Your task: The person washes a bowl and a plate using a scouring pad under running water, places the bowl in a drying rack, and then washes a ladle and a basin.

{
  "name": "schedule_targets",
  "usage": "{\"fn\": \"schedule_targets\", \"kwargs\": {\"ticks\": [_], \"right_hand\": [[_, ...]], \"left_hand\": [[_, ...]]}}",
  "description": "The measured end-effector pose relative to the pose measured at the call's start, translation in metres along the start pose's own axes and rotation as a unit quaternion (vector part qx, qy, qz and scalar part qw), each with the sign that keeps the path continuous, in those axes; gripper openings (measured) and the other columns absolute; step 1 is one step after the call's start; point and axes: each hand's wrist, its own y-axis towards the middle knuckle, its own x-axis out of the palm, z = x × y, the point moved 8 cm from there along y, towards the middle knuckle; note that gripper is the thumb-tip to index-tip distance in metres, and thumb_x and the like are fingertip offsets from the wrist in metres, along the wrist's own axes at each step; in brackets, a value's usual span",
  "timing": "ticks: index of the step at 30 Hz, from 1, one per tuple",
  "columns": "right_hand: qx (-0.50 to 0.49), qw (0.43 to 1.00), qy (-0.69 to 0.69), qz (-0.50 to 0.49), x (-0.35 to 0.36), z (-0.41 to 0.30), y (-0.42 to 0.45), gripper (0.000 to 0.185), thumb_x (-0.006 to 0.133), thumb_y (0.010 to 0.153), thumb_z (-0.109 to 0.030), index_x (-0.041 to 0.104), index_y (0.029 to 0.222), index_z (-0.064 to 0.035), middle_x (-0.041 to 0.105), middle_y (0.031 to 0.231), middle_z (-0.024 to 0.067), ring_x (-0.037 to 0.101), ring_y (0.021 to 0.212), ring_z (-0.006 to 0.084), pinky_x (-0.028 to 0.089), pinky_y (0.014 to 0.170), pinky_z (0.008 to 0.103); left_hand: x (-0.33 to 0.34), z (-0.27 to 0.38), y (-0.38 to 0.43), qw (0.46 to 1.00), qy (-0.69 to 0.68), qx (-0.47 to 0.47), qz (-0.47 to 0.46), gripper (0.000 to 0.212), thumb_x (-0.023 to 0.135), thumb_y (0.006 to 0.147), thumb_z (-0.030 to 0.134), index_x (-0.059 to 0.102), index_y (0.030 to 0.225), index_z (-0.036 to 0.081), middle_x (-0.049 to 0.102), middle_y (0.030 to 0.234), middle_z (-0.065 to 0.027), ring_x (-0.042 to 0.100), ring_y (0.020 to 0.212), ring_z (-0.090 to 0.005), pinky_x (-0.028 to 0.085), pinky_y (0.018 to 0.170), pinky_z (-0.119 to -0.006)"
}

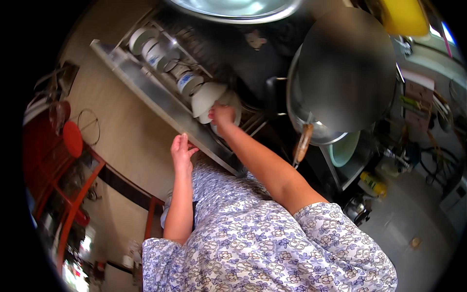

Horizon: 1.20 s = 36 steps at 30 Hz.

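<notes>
A pulled-out metal dish drawer [146, 89] slants across the view in front of me. My left hand [182, 151] pinches the top edge of its front panel, thumb uppermost. Inside the drawer, my right hand [222, 115] has its fingers curled against a white bowl [208, 96]; blur hides whether they grip its rim. Further along the same row stand a bowl with blue decoration [189, 83], another blue-patterned bowl [155, 60] and a plain white bowl [143, 39], tipped on their sides. Part of the rack behind my right forearm is hidden.
A large metal basin [237, 14] sits on the dark counter above the drawer. To the right, a metal pan with a wooden handle [303, 142] lies partly behind a blurred patch. Below it is a pale green bowl [343, 149]. A red-framed cabinet [76, 197] stands at left.
</notes>
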Motion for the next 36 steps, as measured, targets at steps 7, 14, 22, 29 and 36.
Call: {"fn": "schedule_targets", "kwargs": {"ticks": [7,14,22,29,36], "right_hand": [[-0.253,0.957,-0.138,-0.033,-0.042,0.011,-0.054,0.018,0.053,0.082,-0.017,0.062,0.082,-0.0007,0.063,0.069,0.0084,0.059,0.061,0.0151,0.046,0.057,0.0297],[-0.178,0.94,-0.132,-0.258,-0.148,0.003,-0.129,0.02,0.053,0.085,-0.019,0.061,0.082,-0.0015,0.064,0.071,0.0076,0.06,0.063,0.0138,0.048,0.059,0.0289],[-0.212,0.976,0.045,-0.007,-0.453,-0.069,-0.123,0.019,0.053,0.089,-0.02,0.062,0.092,-0.0031,0.06,0.069,0.0041,0.053,0.05,0.0082,0.044,0.044,0.0203],[-0.133,0.948,0.077,0.278,-0.594,-0.048,0.076,0.062,0.061,0.082,-0.03,0.034,0.131,-0.0025,0.058,0.107,0.0153,0.059,0.089,0.0252,0.05,0.075,0.0375],[-0.079,0.926,-0.125,0.348,-0.544,-0.061,0.189,0.082,0.065,0.074,-0.042,0.029,0.134,0.0007,0.037,0.133,0.0232,0.042,0.12,0.0322,0.032,0.1,0.0457]], "left_hand": [[0.02,0.002,0.011,1.0,0.014,-0.009,-0.006,0.022,0.058,0.089,0.03,0.052,0.097,0.011,0.056,0.078,0.0,0.054,0.067,-0.0105,0.05,0.061,-0.03],[0.043,-0.008,0.033,0.998,0.016,-0.022,-0.057,0.022,0.056,0.089,0.029,0.054,0.099,0.009,0.06,0.082,-0.0036,0.058,0.073,-0.0159,0.049,0.071,-0.032],[0.061,0.012,0.067,0.999,0.005,-0.013,-0.03,0.02,0.053,0.089,0.026,0.057,0.098,0.008,0.062,0.087,-0.0053,0.058,0.083,-0.02,0.047,0.083,-0.035],[0.09,0.009,-0.009,0.971,0.233,-0.017,-0.046,0.021,0.047,0.089,0.026,0.055,0.089,0.006,0.058,0.08,-0.0026,0.055,0.076,-0.0154,0.047,0.068,-0.026],[0.244,-0.104,-0.16,0.901,0.402,-0.117,-0.112,0.021,0.056,0.088,0.022,0.055,0.093,0.003,0.059,0.078,-0.0069,0.058,0.066,-0.0153,0.05,0.06,-0.028]]}}
